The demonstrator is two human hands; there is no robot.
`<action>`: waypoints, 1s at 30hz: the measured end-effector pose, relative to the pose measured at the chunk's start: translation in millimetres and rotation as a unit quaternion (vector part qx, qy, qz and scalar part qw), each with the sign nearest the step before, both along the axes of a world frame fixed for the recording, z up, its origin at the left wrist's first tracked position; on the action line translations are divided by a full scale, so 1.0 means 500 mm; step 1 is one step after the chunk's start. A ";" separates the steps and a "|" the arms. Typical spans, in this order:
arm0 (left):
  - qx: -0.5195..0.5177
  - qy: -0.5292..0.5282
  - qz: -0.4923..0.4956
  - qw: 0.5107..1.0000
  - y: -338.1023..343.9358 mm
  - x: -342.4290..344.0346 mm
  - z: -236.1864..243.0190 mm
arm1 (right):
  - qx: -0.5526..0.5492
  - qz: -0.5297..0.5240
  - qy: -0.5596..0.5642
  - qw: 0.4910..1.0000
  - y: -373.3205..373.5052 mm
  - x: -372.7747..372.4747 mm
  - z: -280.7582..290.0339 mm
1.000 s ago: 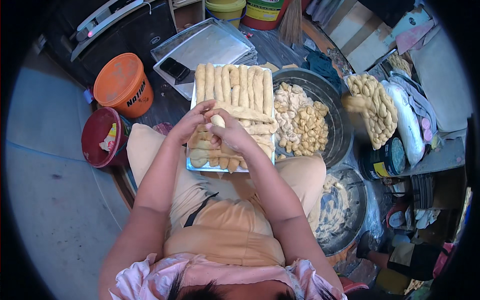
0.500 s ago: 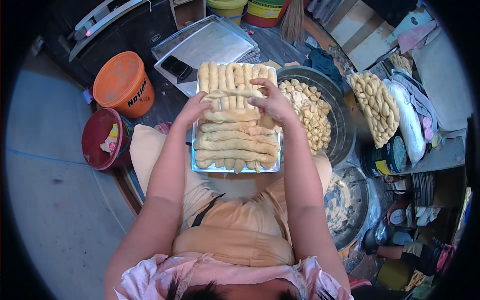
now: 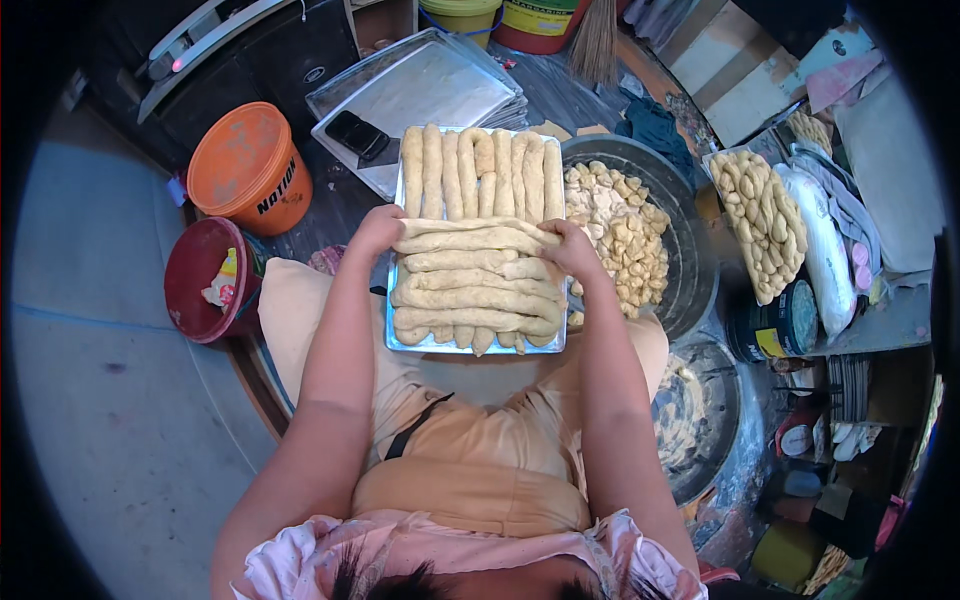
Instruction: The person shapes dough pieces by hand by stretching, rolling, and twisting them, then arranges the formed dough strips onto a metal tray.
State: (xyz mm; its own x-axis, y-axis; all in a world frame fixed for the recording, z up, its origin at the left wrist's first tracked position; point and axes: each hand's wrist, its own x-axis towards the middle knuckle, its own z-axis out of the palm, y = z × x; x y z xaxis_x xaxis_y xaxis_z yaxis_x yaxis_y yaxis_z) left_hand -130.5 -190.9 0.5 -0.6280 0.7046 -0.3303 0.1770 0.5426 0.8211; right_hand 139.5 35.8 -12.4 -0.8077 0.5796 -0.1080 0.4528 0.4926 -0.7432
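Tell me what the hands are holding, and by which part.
A long, pale-yellow dough strip, by its ends: left hand at the left end, right hand at the right.

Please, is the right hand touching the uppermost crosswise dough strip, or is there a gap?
Touching. The head view shows the right hand with its fingers on the right end of the strip.

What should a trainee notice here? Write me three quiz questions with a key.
1. What do the left hand and right hand hold between them?
2. True or false: the orange bucket stands to the left of the baking tray.
3. What lies in the dark basin? (a) water (b) dough lumps (c) towels
Key: 1. A dough strand; 2. True; 3. b
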 end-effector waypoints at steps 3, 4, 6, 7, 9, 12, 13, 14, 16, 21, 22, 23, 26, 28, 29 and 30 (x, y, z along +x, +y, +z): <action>-0.075 0.113 -0.023 0.991 0.006 -0.015 -0.030 | -0.090 -0.030 -0.016 0.995 0.014 0.012 -0.017; -0.076 0.113 -0.024 0.990 0.008 -0.007 -0.034 | -0.091 -0.031 -0.016 0.995 0.005 0.011 -0.014; 0.096 0.302 -0.027 0.948 0.009 0.021 -0.046 | -0.036 -0.028 0.042 0.998 -0.020 0.008 -0.009; 0.095 0.302 -0.029 0.948 0.014 0.031 -0.048 | -0.036 -0.030 0.043 0.998 -0.019 0.012 -0.012; 0.126 0.124 -0.114 0.978 0.021 0.045 -0.050 | -0.166 -0.036 0.022 0.985 -0.013 0.021 -0.023; -0.004 0.153 -0.188 0.970 0.044 0.051 -0.011 | 0.051 -0.012 -0.040 0.998 0.020 0.039 -0.054; -0.008 0.154 -0.187 0.970 0.039 0.057 0.003 | 0.047 -0.011 -0.039 0.998 0.005 0.027 -0.046; -0.025 0.234 -0.173 0.956 0.034 0.072 0.019 | 0.117 -0.038 -0.001 0.992 -0.022 0.008 -0.018; -0.038 0.313 -0.163 0.935 0.043 0.101 0.015 | 0.188 -0.071 0.037 0.979 -0.056 -0.011 -0.001; 0.034 0.406 -0.210 0.888 0.057 0.136 -0.008 | 0.186 -0.027 -0.002 0.982 -0.087 -0.021 -0.005; -0.033 0.341 -0.257 0.904 0.059 0.139 0.011 | 0.168 -0.019 -0.034 0.985 -0.080 -0.019 -0.006; -0.031 0.342 -0.261 0.902 0.063 0.136 0.023 | 0.167 -0.024 -0.034 0.985 -0.072 -0.019 -0.006; -0.069 0.264 -0.321 0.907 0.068 0.121 0.028 | 0.138 -0.005 -0.062 0.988 -0.070 -0.024 -0.008; -0.037 0.364 -0.258 0.894 0.069 0.131 0.002 | 0.264 -0.085 0.065 0.959 -0.107 -0.037 -0.012; -0.037 0.365 -0.261 0.893 0.068 0.140 -0.003 | 0.253 -0.071 0.069 0.962 -0.120 -0.038 0.011; -0.035 0.394 -0.268 0.878 0.066 0.153 -0.009 | 0.252 -0.075 0.069 0.962 -0.118 -0.042 0.002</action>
